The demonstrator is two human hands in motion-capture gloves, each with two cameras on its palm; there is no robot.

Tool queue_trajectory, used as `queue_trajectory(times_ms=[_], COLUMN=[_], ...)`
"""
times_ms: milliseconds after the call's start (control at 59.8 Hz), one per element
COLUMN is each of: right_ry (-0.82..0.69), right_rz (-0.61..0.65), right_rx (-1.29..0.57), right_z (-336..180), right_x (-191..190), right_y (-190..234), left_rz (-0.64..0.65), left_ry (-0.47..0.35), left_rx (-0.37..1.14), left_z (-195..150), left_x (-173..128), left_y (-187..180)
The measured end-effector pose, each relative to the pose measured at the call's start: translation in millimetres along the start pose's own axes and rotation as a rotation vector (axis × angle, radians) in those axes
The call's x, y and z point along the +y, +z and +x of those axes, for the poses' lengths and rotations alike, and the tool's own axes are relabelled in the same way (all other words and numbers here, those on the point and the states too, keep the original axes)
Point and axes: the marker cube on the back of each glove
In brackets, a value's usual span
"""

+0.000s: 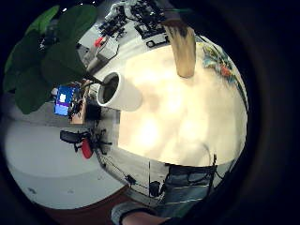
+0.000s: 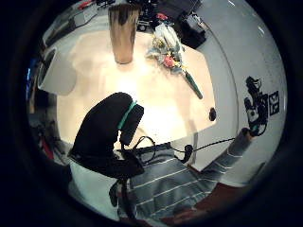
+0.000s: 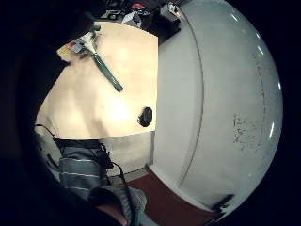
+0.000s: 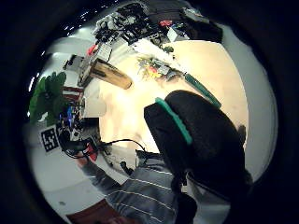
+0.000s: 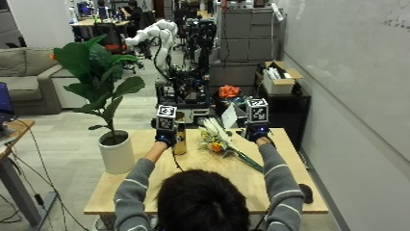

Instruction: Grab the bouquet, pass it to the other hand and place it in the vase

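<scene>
Across the wooden table (image 5: 211,190) the bouquet (image 5: 221,139) lies flat beside the gold vase (image 5: 180,139), untouched, both hands raised above it, the left hand (image 5: 165,140) and right hand (image 5: 257,133) with finger states I cannot tell, so the right should probably reach for the green stem end.

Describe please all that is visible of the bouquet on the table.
The bouquet lies flat on the light wooden table, beside the tall brass-coloured vase, not in it. Pale wrapping surrounds orange and yellow blooms at one end; a long green stem bundle points toward the person's right side. Neither hand touches it, as far as the views show.
</scene>
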Motion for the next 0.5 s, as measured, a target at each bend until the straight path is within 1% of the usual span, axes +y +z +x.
queue_trajectory(times_ms=[50,117,151,184,217,234,251,268,301,318,385,452,502], right_ry=[-0.004,-0.017,-0.024,-0.009,0.035,0.045,0.036,0.015,-0.019,-0.027,-0.046,-0.057,-0.048], right_rz=[-0.001,0.010,0.003,-0.058,-0.161,-0.180,-0.155,-0.102,-0.015,0.002,0.019,0.016,0.014], right_rx=[0.007,0.016,0.017,0.016,0.018,0.022,0.026,0.030,0.034,0.033,0.018,0.003,-0.006], right_z=[-0.6,-2.5,-3.9,-4.4,-4.5,-4.5,-4.2,-3.6,-2.6,-2.3,-2.0,-2.2,-1.8], right_x=[0.7,3.0,7.9,15.4,28.1,32.0,31.5,27.6,20.4,19.2,17.0,18.5,19.4], right_y=[1.0,0.9,-0.2,0.1,-0.9,-1.9,-2.5,-2.8,-3.0,-3.2,-4.2,-6.6,-8.4], left_rz=[-0.013,-0.029,-0.030,-0.029,-0.036,-0.041,-0.044,-0.043,-0.032,-0.025,-0.023,-0.014,-0.008], left_ry=[0.007,0.009,0.004,-0.001,0.001,0.004,0.008,0.010,0.012,0.013,0.017,0.006,0.011], left_rx=[0.004,0.014,0.009,0.005,0.010,0.014,0.017,0.017,0.011,0.008,0.008,0.001,0.009], left_z=[2.2,5.2,4.5,4.0,5.3,6.2,7.0,7.3,7.0,6.9,8.8,8.7,10.8], left_x=[3.3,15.0,11.2,8.7,17.3,22.6,25.7,25.6,19.5,17.1,21.8,6.2,6.6], left_y=[0.6,-3.2,0.5,2.5,-3.0,-6.5,-8.8,-9.3,-7.5,-7.3,-13.9,-5.5,-5.5])
